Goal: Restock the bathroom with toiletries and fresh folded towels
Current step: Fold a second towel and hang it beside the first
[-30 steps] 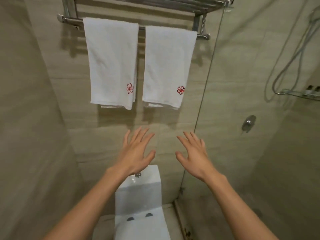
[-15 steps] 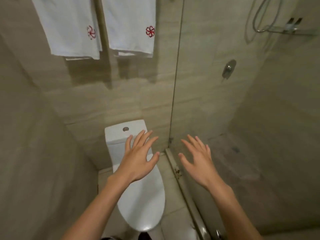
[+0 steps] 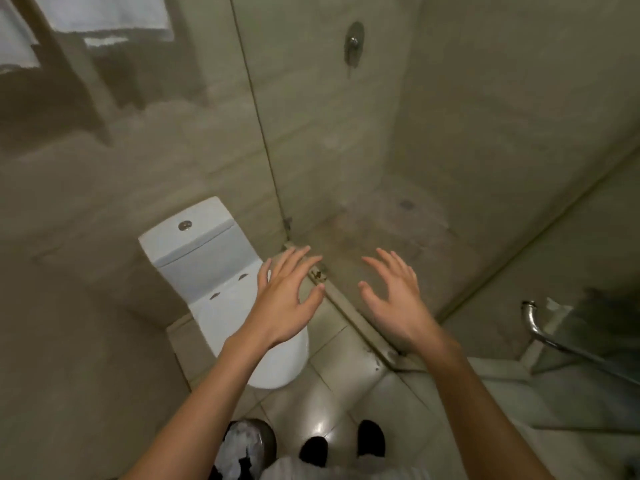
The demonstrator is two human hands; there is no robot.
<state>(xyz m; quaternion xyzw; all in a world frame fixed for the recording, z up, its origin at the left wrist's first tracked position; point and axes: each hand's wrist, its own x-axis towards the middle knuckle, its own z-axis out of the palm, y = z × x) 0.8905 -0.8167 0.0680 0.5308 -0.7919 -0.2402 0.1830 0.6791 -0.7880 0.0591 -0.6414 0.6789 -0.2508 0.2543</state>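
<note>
Towels (image 3: 110, 12) hanging, left hand (image 3: 287, 303), right hand (image 3: 394, 299) spread

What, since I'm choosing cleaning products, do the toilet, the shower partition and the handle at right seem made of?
The toilet looks like glossy white glazed ceramic, smooth with soft highlights. The shower partition is clear glass, since the wall shows through it beside a thin greenish edge. The handle is polished metal, perhaps chrome or steel, given its bright reflections.

Left hand (image 3: 282, 301) and right hand (image 3: 394, 303) hover empty above toilet (image 3: 207, 261).
</note>
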